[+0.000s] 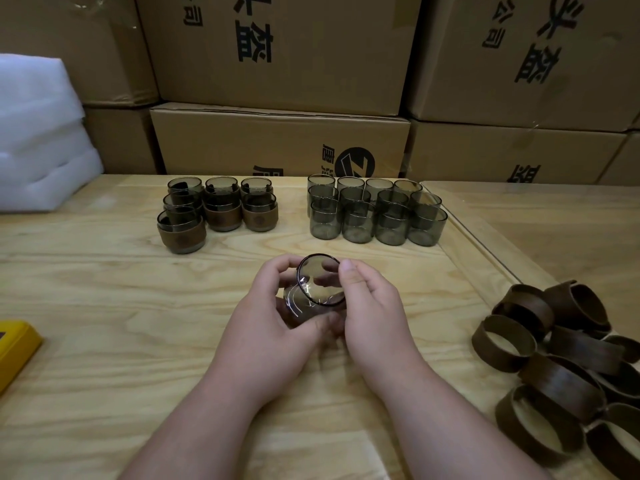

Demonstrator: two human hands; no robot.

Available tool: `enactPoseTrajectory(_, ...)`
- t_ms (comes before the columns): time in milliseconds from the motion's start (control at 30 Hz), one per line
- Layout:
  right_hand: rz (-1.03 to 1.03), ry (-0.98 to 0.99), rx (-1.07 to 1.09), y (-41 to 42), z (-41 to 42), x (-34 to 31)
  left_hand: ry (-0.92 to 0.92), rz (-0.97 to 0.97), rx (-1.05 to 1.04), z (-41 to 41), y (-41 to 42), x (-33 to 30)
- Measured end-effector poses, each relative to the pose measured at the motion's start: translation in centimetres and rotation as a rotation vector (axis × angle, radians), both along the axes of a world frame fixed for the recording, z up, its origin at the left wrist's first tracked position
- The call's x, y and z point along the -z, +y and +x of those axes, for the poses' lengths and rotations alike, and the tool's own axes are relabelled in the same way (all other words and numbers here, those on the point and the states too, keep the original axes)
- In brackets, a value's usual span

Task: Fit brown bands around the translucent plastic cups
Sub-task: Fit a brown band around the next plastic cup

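Both hands hold one translucent grey cup [317, 289] over the middle of the table, tilted on its side with its base facing me. My left hand [277, 317] curls round its left wall and my right hand [369, 306] grips its right rim with the thumb on top. No band is on this cup. Several bare cups [375, 213] stand in rows at the back right. Several cups wearing brown bands [218, 211] are stacked at the back left. A heap of loose brown bands [568, 368] lies at the right edge.
The wooden table [121, 306] carries a yellow box [15, 351] at its left edge. White foam sheets [38, 133] are piled at the back left. Stacked cardboard boxes [284, 81] form a wall behind the table.
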State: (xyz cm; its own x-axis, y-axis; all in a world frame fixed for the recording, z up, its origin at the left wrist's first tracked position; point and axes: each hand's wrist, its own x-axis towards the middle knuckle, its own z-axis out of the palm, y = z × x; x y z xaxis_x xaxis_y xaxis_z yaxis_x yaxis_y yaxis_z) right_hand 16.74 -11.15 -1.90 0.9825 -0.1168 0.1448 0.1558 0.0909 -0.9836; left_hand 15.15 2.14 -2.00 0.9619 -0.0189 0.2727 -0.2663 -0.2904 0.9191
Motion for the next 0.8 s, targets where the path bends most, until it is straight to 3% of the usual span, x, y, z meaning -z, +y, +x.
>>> enactPoseTrajectory(467, -0.026, -0.106, -0.204, -0.1, -1.0, -0.6, 0.039, -0.076, -0.069, 0.2, 0.2, 0.0)
enactPoseTrajectory(800, -0.028, -0.115, -0.188, 0.0, -1.1, -0.6, 0.072, -0.102, -0.069, 0.1, 0.2, -0.2)
